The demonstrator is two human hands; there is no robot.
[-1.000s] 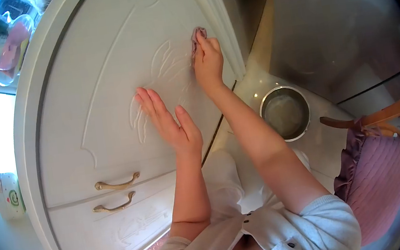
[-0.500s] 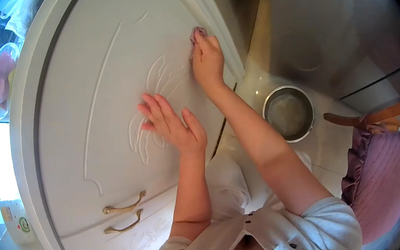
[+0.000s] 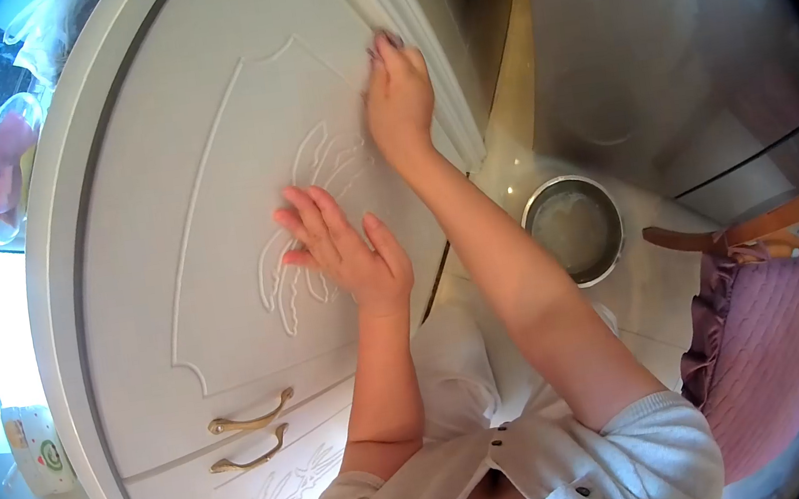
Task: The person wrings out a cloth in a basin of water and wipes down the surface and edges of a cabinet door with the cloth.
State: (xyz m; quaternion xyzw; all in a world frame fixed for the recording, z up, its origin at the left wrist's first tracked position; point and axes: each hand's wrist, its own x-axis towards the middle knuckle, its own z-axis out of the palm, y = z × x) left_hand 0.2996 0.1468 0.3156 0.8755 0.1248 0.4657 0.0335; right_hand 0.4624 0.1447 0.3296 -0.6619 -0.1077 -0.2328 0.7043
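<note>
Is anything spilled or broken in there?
Nothing looks broken, and I see no clear spill. The one slightly odd thing is the metal bowl of cloudy liquid, because it stands on the floor. It's upright. The floor shines, but I can't tell if it's wet.

The white cabinet door is showing a smooth, satiny finish with raised carving; its metal handles are gleaming brassily, the basin's metal rim is shining, and the cloth chair cover is looking matt, quilted.
</note>
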